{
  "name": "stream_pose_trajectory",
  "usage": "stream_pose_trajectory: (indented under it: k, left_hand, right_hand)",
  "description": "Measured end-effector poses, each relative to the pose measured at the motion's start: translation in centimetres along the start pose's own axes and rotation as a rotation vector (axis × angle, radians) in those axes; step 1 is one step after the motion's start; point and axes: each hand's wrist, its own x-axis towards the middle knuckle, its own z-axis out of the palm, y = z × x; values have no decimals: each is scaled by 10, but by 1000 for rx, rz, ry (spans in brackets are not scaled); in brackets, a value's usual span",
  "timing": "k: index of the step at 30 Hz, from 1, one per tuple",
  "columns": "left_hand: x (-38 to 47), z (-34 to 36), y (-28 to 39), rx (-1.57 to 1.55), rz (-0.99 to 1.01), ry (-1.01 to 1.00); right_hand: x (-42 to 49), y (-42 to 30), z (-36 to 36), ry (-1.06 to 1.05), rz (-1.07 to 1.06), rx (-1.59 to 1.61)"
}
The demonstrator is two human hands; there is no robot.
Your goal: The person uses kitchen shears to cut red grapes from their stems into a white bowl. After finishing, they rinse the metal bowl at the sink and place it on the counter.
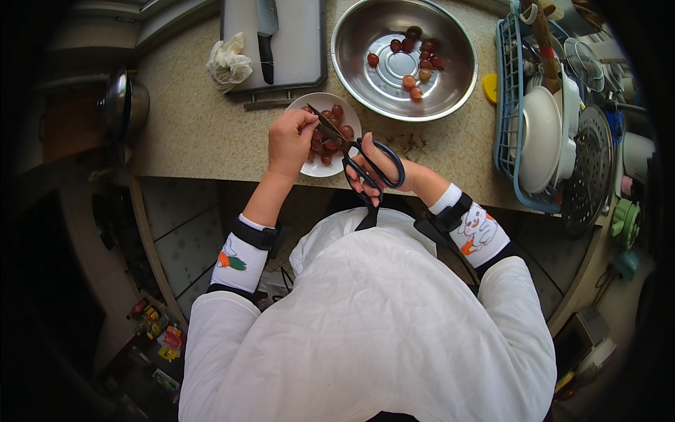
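Note:
My right hand (382,169) holds a pair of dark-handled scissors (391,159), its blades apart and pointing up-left over a white plate (321,170). Several red grapes (337,111) lie on that plate. My left hand (290,142) is at the plate's left side, fingertips pinched together beside the blade tips; whatever small thing lies between them is too small to tell. Behind the plate, a large stainless steel bowl (348,79) holds several loose grapes (425,75). Small dark bits of stem (414,145) are scattered on the counter right of the plate.
A kitchen knife (266,47) lies on a cutting board (300,47) at the back left, with a crumpled white cloth (229,62) at its edge. A blue dish rack (507,105) with dishes stands on the right, a yellow lid (490,88) beside it. A lidded pot (138,103) is far left.

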Motion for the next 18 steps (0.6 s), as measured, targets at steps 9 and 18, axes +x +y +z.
stream_pose_trajectory:
  k: [9, 18]
  left_hand:
    - [-6, 9, -10, 94, 3, -11]
    - [5, 2, -16, 130, -21, 53]
  right_hand:
    - [10, 5, -3, 58, -30, -4]
    - [17, -1, -2, 130, -85, -51]
